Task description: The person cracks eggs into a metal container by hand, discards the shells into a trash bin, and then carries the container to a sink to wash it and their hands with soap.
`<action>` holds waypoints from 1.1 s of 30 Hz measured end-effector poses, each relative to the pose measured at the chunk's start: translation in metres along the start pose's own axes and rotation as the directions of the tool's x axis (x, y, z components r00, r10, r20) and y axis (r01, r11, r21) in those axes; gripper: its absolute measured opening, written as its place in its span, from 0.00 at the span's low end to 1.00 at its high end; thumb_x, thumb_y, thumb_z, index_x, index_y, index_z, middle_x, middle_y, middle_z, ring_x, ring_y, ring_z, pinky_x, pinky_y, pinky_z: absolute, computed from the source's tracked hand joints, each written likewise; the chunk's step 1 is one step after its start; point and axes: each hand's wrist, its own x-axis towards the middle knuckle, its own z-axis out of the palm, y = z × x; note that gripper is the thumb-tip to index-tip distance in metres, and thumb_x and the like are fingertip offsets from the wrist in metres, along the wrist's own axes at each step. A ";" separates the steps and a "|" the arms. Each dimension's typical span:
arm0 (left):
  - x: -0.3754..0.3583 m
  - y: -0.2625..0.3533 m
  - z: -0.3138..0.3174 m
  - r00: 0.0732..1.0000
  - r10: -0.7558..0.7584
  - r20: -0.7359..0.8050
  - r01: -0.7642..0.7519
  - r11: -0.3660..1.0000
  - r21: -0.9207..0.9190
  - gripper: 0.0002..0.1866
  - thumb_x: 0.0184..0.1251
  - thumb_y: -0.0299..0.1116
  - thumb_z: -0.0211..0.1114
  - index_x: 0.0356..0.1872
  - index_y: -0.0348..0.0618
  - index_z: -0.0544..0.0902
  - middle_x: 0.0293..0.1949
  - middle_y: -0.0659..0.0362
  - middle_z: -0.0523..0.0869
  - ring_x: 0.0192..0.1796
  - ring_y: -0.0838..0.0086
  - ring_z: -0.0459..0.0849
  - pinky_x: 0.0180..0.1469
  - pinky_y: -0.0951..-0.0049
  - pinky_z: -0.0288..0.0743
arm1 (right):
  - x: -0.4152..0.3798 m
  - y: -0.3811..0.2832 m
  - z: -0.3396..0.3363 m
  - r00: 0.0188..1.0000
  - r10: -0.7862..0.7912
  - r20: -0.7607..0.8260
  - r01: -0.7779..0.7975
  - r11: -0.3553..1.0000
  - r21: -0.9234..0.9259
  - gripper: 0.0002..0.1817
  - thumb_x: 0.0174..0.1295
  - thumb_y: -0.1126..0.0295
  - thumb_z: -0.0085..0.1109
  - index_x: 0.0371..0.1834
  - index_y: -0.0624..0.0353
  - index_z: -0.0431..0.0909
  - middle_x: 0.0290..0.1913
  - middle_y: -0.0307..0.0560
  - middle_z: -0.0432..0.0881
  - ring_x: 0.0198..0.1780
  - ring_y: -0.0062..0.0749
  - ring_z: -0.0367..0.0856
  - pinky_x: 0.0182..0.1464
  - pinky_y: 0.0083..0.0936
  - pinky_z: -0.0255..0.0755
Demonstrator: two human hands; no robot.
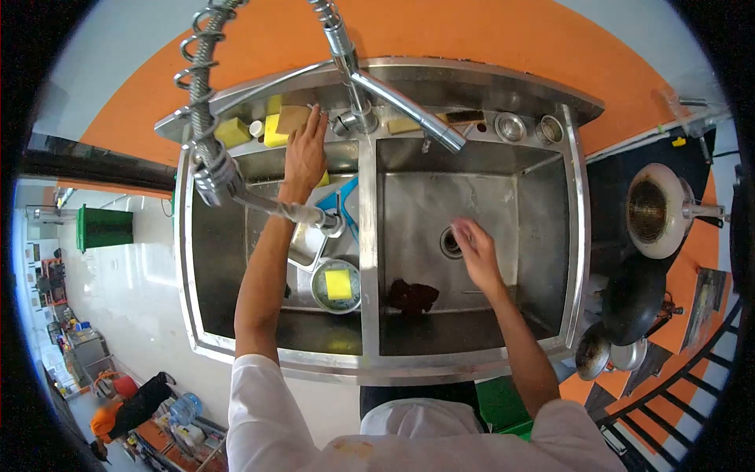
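Observation:
My left hand [305, 157] reaches to the back ledge of the sink, fingers stretched out beside a tan block [292, 119] and seemingly touching its edge. Yellow sponges [233, 132] and a small white cup [256, 128] sit along that ledge. Over the right basin [472, 189] hovers my right hand [476, 250], fingers loosely extended with nothing visible in them, near the drain [451, 242]. A dark reddish-brown cloth or scrap [413, 296] lies on that basin's floor. The left basin holds a round bowl [318, 296] with a yellow sponge [338, 285], a metal tray [305, 248] and a blue object [347, 197].
A coiled spring hose [203, 94] and a faucet spout [409, 110] hang over the sink. Two metal cups [510, 127] stand at the ledge's right end. Pans [657, 211] are on the right. A green bin [105, 227] stands far left.

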 end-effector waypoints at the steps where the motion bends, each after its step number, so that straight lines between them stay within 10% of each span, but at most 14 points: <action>1: -0.003 -0.001 -0.009 0.996 -0.031 -0.087 0.008 0.967 -0.253 0.37 0.56 0.17 0.59 0.72 0.41 0.68 0.75 0.50 0.66 0.71 0.51 0.69 0.73 0.52 0.63 | 0.026 0.010 0.009 0.998 0.025 0.061 -0.035 0.984 0.173 0.16 0.76 0.63 0.53 0.58 0.60 0.78 0.50 0.43 0.83 0.55 0.28 0.81 0.54 0.29 0.75; 3: -0.020 -0.003 -0.032 0.945 -0.261 -0.198 0.110 0.822 -0.559 0.33 0.57 0.17 0.59 0.68 0.38 0.71 0.68 0.45 0.74 0.68 0.47 0.74 0.70 0.57 0.68 | 0.080 0.017 0.029 0.979 0.116 0.168 -0.179 0.883 0.434 0.15 0.75 0.59 0.54 0.53 0.57 0.80 0.47 0.41 0.84 0.51 0.27 0.82 0.50 0.28 0.75; 5: -0.072 -0.023 -0.027 0.852 -0.433 -0.295 0.259 0.837 -0.482 0.31 0.60 0.17 0.59 0.68 0.38 0.71 0.67 0.42 0.75 0.68 0.46 0.74 0.70 0.56 0.68 | 0.126 0.015 0.048 0.942 0.189 0.278 -0.322 0.743 0.587 0.14 0.72 0.57 0.56 0.48 0.56 0.80 0.42 0.40 0.83 0.46 0.26 0.83 0.46 0.27 0.75; 10: -0.253 0.023 -0.052 0.753 -0.654 -0.065 0.494 0.628 -0.602 0.18 0.60 0.15 0.53 0.52 0.31 0.80 0.46 0.43 0.83 0.52 0.49 0.83 0.58 0.58 0.74 | 0.203 0.056 0.095 0.844 0.317 0.434 -0.534 0.582 0.614 0.12 0.71 0.57 0.58 0.36 0.52 0.77 0.28 0.34 0.76 0.32 0.23 0.78 0.36 0.25 0.72; 13: -0.285 0.102 -0.082 0.813 -0.580 0.049 0.471 0.606 -0.641 0.21 0.56 0.14 0.51 0.52 0.34 0.81 0.46 0.45 0.83 0.50 0.54 0.83 0.55 0.60 0.76 | 0.230 0.080 0.118 0.848 0.265 0.459 -0.530 0.450 0.719 0.27 0.74 0.47 0.52 0.19 0.42 0.55 0.16 0.28 0.51 0.16 0.20 0.52 0.21 0.22 0.50; 18: -0.221 0.204 -0.073 0.905 -0.394 0.160 0.364 0.527 -0.768 0.17 0.64 0.19 0.55 0.52 0.34 0.81 0.48 0.45 0.84 0.52 0.54 0.83 0.58 0.65 0.74 | 0.233 0.090 0.102 0.834 0.081 0.545 -0.494 0.548 0.675 0.11 0.75 0.63 0.53 0.53 0.57 0.73 0.20 0.31 0.66 0.19 0.18 0.65 0.19 0.18 0.59; 21: -0.122 0.225 -0.018 0.882 -0.442 0.161 0.293 0.247 -0.924 0.14 0.69 0.21 0.55 0.53 0.33 0.80 0.49 0.50 0.85 0.54 0.64 0.83 0.58 0.68 0.73 | 0.221 0.065 0.083 0.871 0.280 0.403 -0.424 0.843 0.331 0.13 0.72 0.68 0.53 0.55 0.63 0.75 0.40 0.57 0.86 0.42 0.38 0.88 0.34 0.29 0.79; 24: -0.016 0.225 0.066 0.751 -0.577 0.322 0.368 -0.039 -0.929 0.14 0.71 0.28 0.56 0.51 0.30 0.82 0.46 0.42 0.87 0.49 0.52 0.87 0.53 0.61 0.78 | 0.219 0.049 0.065 0.925 0.311 0.217 -0.293 0.949 -0.115 0.13 0.70 0.68 0.53 0.48 0.67 0.78 0.43 0.61 0.85 0.42 0.42 0.87 0.39 0.37 0.79; 28: 0.062 0.221 0.136 0.673 -0.423 0.607 0.713 0.152 -0.685 0.18 0.68 0.41 0.61 0.40 0.30 0.84 0.45 0.39 0.87 0.50 0.47 0.86 0.53 0.56 0.78 | 0.217 0.078 0.035 0.965 0.203 0.166 -0.040 0.741 -0.671 0.15 0.63 0.73 0.57 0.51 0.68 0.80 0.43 0.66 0.86 0.45 0.53 0.87 0.45 0.44 0.80; 30: 0.076 0.225 0.127 0.286 -0.125 0.950 0.597 -0.752 -0.279 0.19 0.65 0.44 0.65 0.40 0.34 0.84 0.44 0.42 0.87 0.53 0.54 0.86 0.54 0.58 0.78 | 0.221 0.115 0.019 0.979 0.133 0.153 0.022 0.682 -0.731 0.15 0.62 0.75 0.57 0.52 0.66 0.80 0.44 0.65 0.86 0.48 0.56 0.86 0.48 0.46 0.80; 31: 0.073 0.227 0.148 0.278 -0.127 0.952 0.592 -0.758 -0.274 0.19 0.65 0.44 0.65 0.40 0.34 0.84 0.44 0.42 0.87 0.53 0.54 0.86 0.54 0.58 0.78 | 0.221 0.130 0.014 0.985 0.086 0.147 0.048 0.685 -0.727 0.15 0.62 0.75 0.57 0.52 0.65 0.81 0.45 0.64 0.86 0.49 0.57 0.85 0.50 0.47 0.79; 32: 0.065 0.226 0.185 0.532 -0.368 0.763 0.754 -0.204 -0.624 0.20 0.63 0.46 0.66 0.40 0.34 0.83 0.42 0.44 0.88 0.50 0.56 0.87 0.52 0.58 0.78 | 0.224 0.128 0.009 0.989 0.102 0.103 -0.002 0.721 -0.693 0.16 0.62 0.77 0.55 0.52 0.66 0.80 0.44 0.61 0.86 0.45 0.51 0.86 0.47 0.44 0.79; 33: 0.057 0.227 0.182 0.517 -0.460 0.722 0.758 -0.147 -0.636 0.21 0.62 0.46 0.66 0.40 0.34 0.83 0.40 0.44 0.88 0.47 0.56 0.87 0.47 0.58 0.79 | 0.226 0.120 0.009 0.990 0.123 0.070 -0.048 0.757 -0.652 0.17 0.61 0.78 0.52 0.53 0.68 0.80 0.43 0.58 0.85 0.40 0.44 0.87 0.44 0.41 0.79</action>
